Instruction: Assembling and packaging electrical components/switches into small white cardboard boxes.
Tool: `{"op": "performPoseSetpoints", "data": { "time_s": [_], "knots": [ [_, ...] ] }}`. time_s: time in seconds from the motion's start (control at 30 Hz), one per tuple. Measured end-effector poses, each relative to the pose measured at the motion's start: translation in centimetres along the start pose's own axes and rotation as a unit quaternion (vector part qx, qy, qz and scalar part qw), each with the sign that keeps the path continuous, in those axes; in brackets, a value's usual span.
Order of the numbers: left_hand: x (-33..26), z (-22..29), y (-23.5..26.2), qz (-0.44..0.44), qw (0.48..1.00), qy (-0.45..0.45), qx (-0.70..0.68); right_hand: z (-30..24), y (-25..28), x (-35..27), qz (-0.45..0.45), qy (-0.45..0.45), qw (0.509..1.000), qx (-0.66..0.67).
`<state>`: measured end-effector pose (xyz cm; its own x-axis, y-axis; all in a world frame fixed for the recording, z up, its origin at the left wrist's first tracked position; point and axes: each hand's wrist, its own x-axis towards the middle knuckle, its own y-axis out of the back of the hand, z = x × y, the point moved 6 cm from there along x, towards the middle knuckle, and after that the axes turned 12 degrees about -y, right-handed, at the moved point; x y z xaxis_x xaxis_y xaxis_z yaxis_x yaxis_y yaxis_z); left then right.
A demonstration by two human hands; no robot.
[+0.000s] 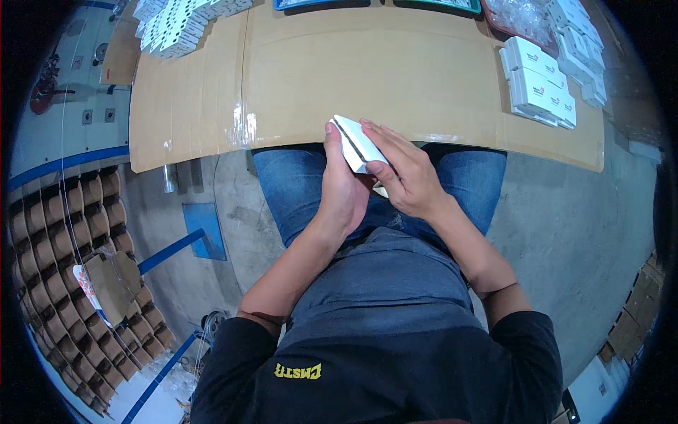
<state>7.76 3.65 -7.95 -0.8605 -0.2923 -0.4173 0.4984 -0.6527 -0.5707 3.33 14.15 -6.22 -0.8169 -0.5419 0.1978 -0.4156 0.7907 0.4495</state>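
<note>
A small white box [361, 138] with a dark gap along one side is held between my two hands, just off the table's near edge and above my lap. My left hand [343, 194] supports it from the left and below, with the thumb along its side. Across its right side lie the fingers of my right hand [415, 180], the thumb pressing near the lower end. My hands hide part of the box, and what is inside the gap cannot be made out.
Brown cardboard [367, 78] covers the table. White boxes [540, 88] are stacked at right, beside a dark red tray [490, 27] of clear plastic. White pieces with dark holes [173, 32] stand at far left. Blue [318, 7] and green [438, 8] trays line the back. A cardboard-divided rack [63, 226] stands left.
</note>
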Motion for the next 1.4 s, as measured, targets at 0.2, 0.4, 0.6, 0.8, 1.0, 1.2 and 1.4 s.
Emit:
{"op": "performPoseSetpoints", "data": {
  "time_s": [0.2, 0.4, 0.6, 0.8, 1.0, 1.2, 1.4],
  "knots": [
    [-0.7, -0.4, 0.4, 0.016, 0.999, 0.022, -0.017, 0.5, -0.5, -0.2, 0.001, -0.085, 0.994, 0.073],
    [-0.7, -0.6, 0.4, -0.002, 0.999, 0.029, -0.019, 1.8, -1.1, -0.6, -0.042, -0.186, 0.969, 0.159],
    [-0.6, -0.4, 0.2, 0.009, 1.000, 0.022, -0.002, 2.2, -1.2, -1.0, -0.053, -0.177, 0.962, 0.200],
    [-0.6, 0.1, -0.5, -0.016, 1.000, 0.007, 0.004, 1.6, -0.5, -0.8, -0.040, -0.137, 0.972, 0.188],
    [-0.7, 0.4, -0.8, -0.016, 1.000, 0.004, 0.014, 1.6, -0.4, -0.7, -0.047, -0.177, 0.946, 0.269],
    [-0.9, 0.7, -1.4, -0.017, 1.000, 0.003, 0.015, 2.1, -0.6, -0.7, -0.026, -0.174, 0.940, 0.291],
    [-0.9, 0.8, -1.3, -0.002, 1.000, 0.003, 0.020, 2.2, -0.5, -0.7, -0.033, -0.200, 0.932, 0.301]
  ]
}}
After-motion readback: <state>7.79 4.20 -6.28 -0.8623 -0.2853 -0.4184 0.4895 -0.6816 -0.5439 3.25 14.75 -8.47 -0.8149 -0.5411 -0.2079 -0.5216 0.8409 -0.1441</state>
